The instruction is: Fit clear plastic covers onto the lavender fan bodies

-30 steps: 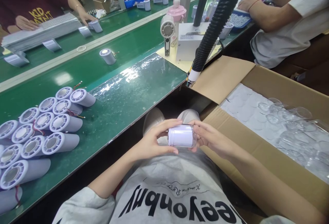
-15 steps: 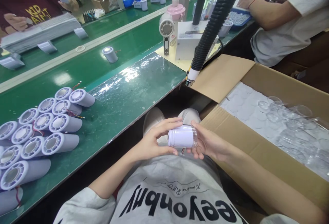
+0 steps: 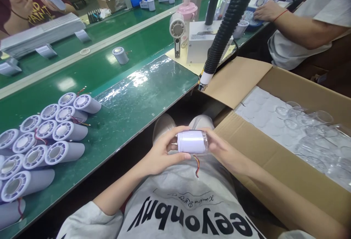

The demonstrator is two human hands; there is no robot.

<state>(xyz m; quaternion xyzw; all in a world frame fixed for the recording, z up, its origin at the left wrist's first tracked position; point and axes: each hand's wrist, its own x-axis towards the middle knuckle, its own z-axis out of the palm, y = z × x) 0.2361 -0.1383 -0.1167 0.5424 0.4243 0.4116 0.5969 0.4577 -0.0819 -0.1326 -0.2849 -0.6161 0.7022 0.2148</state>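
To do this bit well, I'd keep the pale tube (image 3: pixel 190 142) flat & steady in the L hand (image 3: pixel 163 152), w/ a soft grip so it doesn't get squashed. If the R hand (image 3: pixel 225 151) pushes or turns the clear cup (image 3: pixel 205 146), best go straight, b/c a tipped edge could prob. scratch or jam. I'd also mind the wires (image 3: pixel 197 166): they hang under the tube by the shirt (image 3: pixel 178 191) & could get pinched or pulled.

Now the hands. L hand is bent round the tube, fingers over the top & thumb low on the near side, so it's got hold of it. R hand is at the other end, by the clear cup; its fingers are mostly hid, so can't tell how tight they are.

The tube is on its side over the lap, btwn both hands, off the surface (image 3: pixel 153 89). More tubes (image 3: pixel 70 131) are on the surface at L; more cups (image 3: pixel 315 136) are in the box (image 3: pixel 248 142) at R.
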